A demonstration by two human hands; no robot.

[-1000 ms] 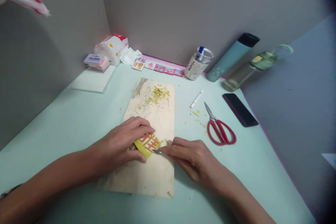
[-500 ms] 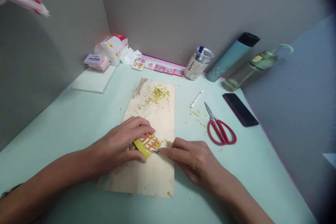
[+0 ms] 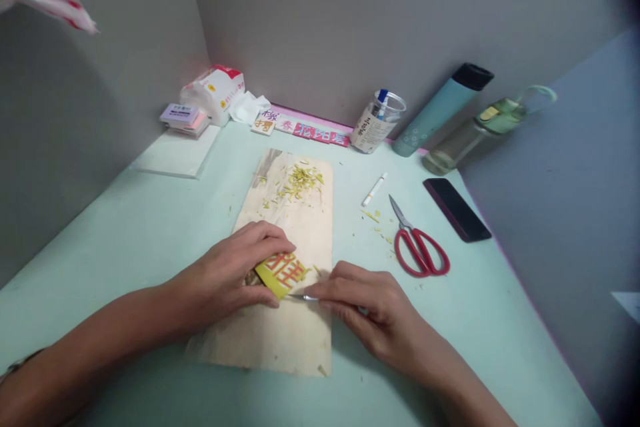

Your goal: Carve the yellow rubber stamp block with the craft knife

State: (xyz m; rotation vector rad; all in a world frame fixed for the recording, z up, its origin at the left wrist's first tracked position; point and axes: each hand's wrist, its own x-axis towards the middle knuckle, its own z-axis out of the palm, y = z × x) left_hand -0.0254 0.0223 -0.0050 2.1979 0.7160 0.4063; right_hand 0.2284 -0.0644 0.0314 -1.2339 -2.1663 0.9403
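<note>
The block [image 3: 280,275], yellow with red strokes, lies askew on the board [image 3: 290,340]; the silvery knife [image 3: 304,297] points at its near corner.

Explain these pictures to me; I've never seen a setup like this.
There is no machine: these are a person's two bare hands, seen by a camera worn on the head, looking forward and down. The left hand holds a yellow block with red characters over a wooden board. The right hand holds a slim blade, its tip close to the block's edge. Yellow shavings lie farther up the board. On the table, to the right, are red-handled scissors and a dark phone.
</note>
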